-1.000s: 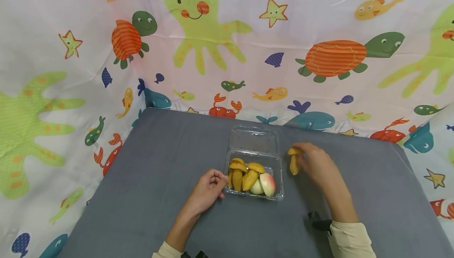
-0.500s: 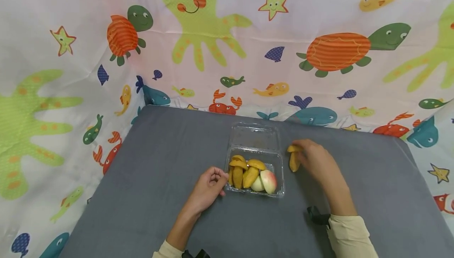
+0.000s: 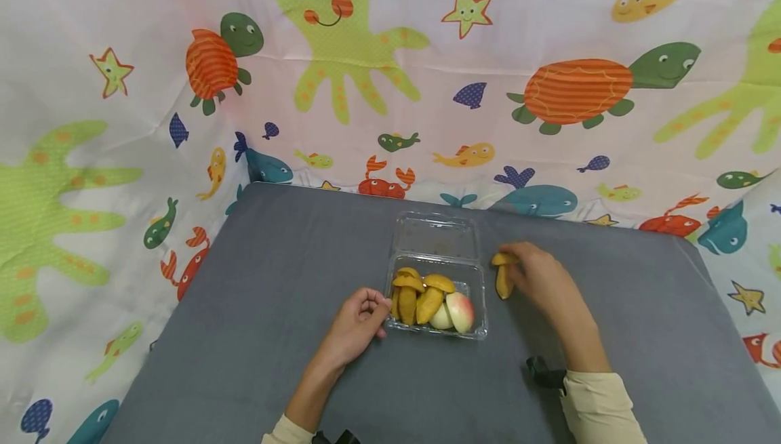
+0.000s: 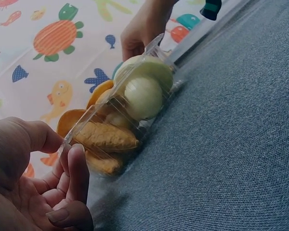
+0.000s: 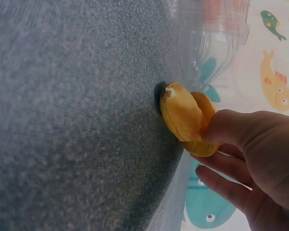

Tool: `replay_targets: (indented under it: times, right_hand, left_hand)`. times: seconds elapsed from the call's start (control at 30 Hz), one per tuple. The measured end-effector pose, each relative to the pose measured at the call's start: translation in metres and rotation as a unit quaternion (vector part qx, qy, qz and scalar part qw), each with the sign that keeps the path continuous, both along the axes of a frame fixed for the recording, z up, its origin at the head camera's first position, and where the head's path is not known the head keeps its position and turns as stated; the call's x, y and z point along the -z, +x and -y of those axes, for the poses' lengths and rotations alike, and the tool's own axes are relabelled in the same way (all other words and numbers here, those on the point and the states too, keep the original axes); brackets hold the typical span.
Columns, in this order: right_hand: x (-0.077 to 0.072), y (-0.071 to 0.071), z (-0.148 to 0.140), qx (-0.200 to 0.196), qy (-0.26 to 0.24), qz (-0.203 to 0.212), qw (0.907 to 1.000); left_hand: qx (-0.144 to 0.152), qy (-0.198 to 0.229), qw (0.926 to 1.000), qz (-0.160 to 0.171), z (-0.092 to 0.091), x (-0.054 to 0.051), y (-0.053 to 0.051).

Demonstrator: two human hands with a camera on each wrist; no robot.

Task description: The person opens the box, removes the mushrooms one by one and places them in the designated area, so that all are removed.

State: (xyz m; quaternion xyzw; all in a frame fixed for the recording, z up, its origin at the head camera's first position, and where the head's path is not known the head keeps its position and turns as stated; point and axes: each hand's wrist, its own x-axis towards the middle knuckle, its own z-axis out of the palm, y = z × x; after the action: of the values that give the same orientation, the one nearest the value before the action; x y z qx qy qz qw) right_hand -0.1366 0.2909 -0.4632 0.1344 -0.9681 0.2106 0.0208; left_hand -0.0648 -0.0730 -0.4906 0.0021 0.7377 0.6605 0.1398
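A clear plastic clamshell box [image 3: 481, 312] lies on the table with its lid [image 3: 436, 235] folded back. Inside it are several yellow mushrooms [image 3: 407, 301] with rounded caps on the left, and pale fruit-like pieces on the right, one a white piece with a pink edge [image 3: 460, 313]. My left hand [image 3: 356, 325] pinches the box's left rim between thumb and index finger, as the left wrist view shows. To the right of the box, my right hand [image 3: 539, 278] holds another yellow mushroom [image 5: 180, 113] by its cap, stem downward, close to the tabletop.
A grey cloth covers the table [image 3: 293, 254]. Behind and to the left hangs a white curtain [image 3: 366, 139] printed with sea animals. A dark strap piece [image 3: 546, 373] sits at my right wrist.
The head view has shifted slightly. Both hands, the box and the held mushroom stay in almost the same places.
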Motion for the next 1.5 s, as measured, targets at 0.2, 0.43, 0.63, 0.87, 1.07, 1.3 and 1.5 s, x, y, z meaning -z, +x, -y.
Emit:
replay_targets:
  times: [0.2, 0.43, 0.63, 0.87, 1.07, 1.3, 1.5]
  right_hand:
    - [0.003, -0.001, 0.0, -0.004, 0.008, 0.01, 0.9999]
    - [0.004, -0.001, 0.001, -0.004, 0.017, 0.031, 0.9994]
    - [-0.007, 0.008, 0.005, -0.011, 0.003, 0.018, 0.9998]
    - [-0.04, 0.021, 0.032, -0.03, -0.021, -0.021, 0.9991]
    - [-0.062, 0.035, 0.048, -0.053, -0.015, -0.068, 0.9962]
    - [-0.085, 0.043, 0.055, -0.072, -0.01, -0.159, 0.9846]
    - [-0.095, 0.049, 0.059, -0.077, -0.004, -0.192, 0.9783]
  left_hand:
    - [0.0, 0.004, 1.0, -0.001, -0.001, 0.001, 0.001]
    - [-0.003, -0.002, 1.0, -0.003, -0.001, 0.002, 0.002]
    - [0.009, -0.001, 0.9999, -0.008, -0.002, 0.001, 0.002]
    - [-0.004, -0.001, 0.9999, -0.01, -0.001, -0.002, 0.003]
    - [0.001, -0.015, 0.9998, -0.014, -0.001, -0.002, 0.002]
    - [-0.003, -0.021, 0.9997, -0.015, -0.003, -0.001, 0.001]
    - [-0.006, -0.022, 0.9996, -0.014, -0.002, -0.001, 0.002]
